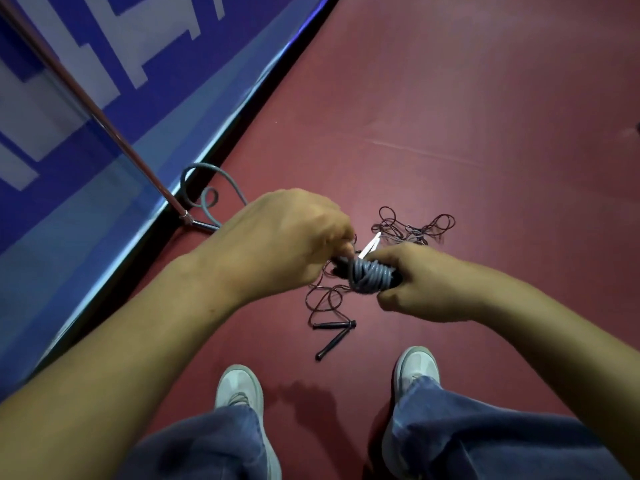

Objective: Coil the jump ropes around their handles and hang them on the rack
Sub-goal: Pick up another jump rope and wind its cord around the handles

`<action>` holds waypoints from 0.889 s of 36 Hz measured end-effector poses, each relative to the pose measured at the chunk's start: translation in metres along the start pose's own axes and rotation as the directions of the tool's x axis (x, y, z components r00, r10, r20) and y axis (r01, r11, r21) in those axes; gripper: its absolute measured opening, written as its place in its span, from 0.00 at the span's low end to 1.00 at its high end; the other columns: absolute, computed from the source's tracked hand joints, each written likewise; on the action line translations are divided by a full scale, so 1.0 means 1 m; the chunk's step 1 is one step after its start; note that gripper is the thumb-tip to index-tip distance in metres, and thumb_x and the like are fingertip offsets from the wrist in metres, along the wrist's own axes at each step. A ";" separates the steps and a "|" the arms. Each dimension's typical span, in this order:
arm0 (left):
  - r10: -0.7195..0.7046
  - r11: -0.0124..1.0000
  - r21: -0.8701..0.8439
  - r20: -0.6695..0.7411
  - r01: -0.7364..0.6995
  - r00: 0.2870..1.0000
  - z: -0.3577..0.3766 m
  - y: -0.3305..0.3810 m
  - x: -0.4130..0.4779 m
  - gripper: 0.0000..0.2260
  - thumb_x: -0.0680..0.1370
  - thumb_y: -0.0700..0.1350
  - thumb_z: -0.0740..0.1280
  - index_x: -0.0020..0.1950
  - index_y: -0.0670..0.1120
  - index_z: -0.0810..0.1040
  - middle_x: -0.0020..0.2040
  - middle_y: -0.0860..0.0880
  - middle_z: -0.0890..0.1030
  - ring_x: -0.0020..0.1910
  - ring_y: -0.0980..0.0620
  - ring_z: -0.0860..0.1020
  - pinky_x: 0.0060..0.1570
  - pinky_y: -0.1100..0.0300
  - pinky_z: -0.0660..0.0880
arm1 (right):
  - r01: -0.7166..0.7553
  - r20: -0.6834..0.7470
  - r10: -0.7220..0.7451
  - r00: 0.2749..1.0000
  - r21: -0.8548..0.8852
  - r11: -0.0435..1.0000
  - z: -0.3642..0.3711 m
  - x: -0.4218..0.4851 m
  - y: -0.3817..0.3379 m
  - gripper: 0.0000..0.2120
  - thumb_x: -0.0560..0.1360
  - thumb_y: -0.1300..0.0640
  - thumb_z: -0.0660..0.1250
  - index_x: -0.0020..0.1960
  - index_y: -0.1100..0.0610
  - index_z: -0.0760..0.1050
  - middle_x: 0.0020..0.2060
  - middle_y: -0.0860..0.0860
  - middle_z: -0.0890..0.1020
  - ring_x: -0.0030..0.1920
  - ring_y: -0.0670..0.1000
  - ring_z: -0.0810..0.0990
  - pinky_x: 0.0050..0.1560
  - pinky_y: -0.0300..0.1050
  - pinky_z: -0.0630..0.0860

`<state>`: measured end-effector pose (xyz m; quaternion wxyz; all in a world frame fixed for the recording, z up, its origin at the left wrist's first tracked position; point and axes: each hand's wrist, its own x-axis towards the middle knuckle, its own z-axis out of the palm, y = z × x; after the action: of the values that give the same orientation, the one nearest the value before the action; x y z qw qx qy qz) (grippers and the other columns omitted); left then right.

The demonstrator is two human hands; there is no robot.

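A grey jump rope is wound in several turns around its black handles, held between both hands above the red floor. My right hand grips the right end of the bundle. My left hand pinches the left end, its fingertips hiding the rope's loose part. A slack loop of the same grey rope lies on the floor by the rack's foot. Beneath the hands lies a thin dark jump rope in a tangle, its two black handles resting side by side near my feet.
A chrome rack pole slants from upper left down to its foot at the floor's edge. A blue and white banner wall runs along the left. My two white shoes stand at the bottom on the red floor.
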<state>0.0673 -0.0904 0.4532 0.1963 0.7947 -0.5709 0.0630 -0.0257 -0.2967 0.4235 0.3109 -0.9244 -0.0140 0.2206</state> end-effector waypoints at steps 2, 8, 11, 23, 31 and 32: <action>0.011 0.999 -0.050 -0.010 -0.012 1.000 -0.001 -0.001 0.002 0.05 0.76 0.43 0.71 0.47 0.46 0.86 0.38 0.52 0.83 0.35 0.51 0.81 0.35 0.54 0.79 | 0.054 0.063 -0.054 0.997 0.004 0.999 0.002 -0.004 -0.010 0.10 0.72 0.61 0.70 0.47 0.46 0.77 0.33 0.50 0.79 0.29 0.43 0.72 0.31 0.41 0.71; -0.363 0.751 -0.554 0.109 0.360 0.925 -0.003 -0.016 -0.004 0.06 0.75 0.42 0.75 0.40 0.52 0.85 0.31 0.53 0.82 0.30 0.59 0.78 0.33 0.59 0.75 | 0.181 0.058 -0.202 0.978 0.259 0.949 -0.001 -0.021 -0.029 0.10 0.72 0.65 0.70 0.43 0.49 0.76 0.31 0.53 0.73 0.30 0.47 0.70 0.32 0.51 0.70; -0.438 0.522 -0.715 0.244 0.465 0.865 0.008 -0.009 -0.008 0.12 0.79 0.38 0.71 0.37 0.50 0.83 0.28 0.54 0.80 0.29 0.58 0.75 0.32 0.63 0.71 | 0.227 -0.031 -0.232 0.972 0.367 0.902 -0.003 -0.024 -0.034 0.14 0.72 0.69 0.68 0.43 0.49 0.77 0.32 0.59 0.74 0.30 0.48 0.70 0.30 0.51 0.68; -0.443 0.453 -0.576 0.517 0.681 0.732 0.030 0.009 -0.012 0.13 0.85 0.48 0.60 0.50 0.45 0.82 0.30 0.49 0.75 0.27 0.51 0.68 0.30 0.58 0.68 | 0.116 -0.288 0.072 0.955 0.586 0.802 -0.003 -0.010 -0.011 0.29 0.77 0.67 0.68 0.68 0.38 0.70 0.30 0.53 0.73 0.27 0.52 0.67 0.25 0.41 0.65; -0.501 0.688 -0.237 0.529 0.686 0.685 0.030 0.012 -0.004 0.13 0.82 0.48 0.61 0.42 0.43 0.77 0.34 0.48 0.84 0.29 0.46 0.80 0.32 0.48 0.80 | 0.003 -0.377 0.167 0.911 0.411 0.912 0.007 -0.001 -0.010 0.26 0.76 0.64 0.68 0.66 0.38 0.72 0.37 0.54 0.80 0.26 0.46 0.70 0.29 0.45 0.72; -0.501 0.679 -0.240 0.540 0.694 0.676 0.028 0.011 -0.004 0.13 0.82 0.47 0.61 0.42 0.43 0.78 0.34 0.47 0.85 0.30 0.45 0.81 0.31 0.49 0.80 | -0.001 -0.374 0.164 0.913 0.401 0.916 0.006 -0.001 -0.009 0.26 0.76 0.64 0.68 0.66 0.39 0.72 0.38 0.55 0.80 0.26 0.46 0.70 0.29 0.45 0.72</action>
<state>0.0520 -0.1009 0.4287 0.2430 0.8696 -0.2976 -0.3102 -0.0284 -0.2858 0.4248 0.4758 -0.8684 0.1342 0.0386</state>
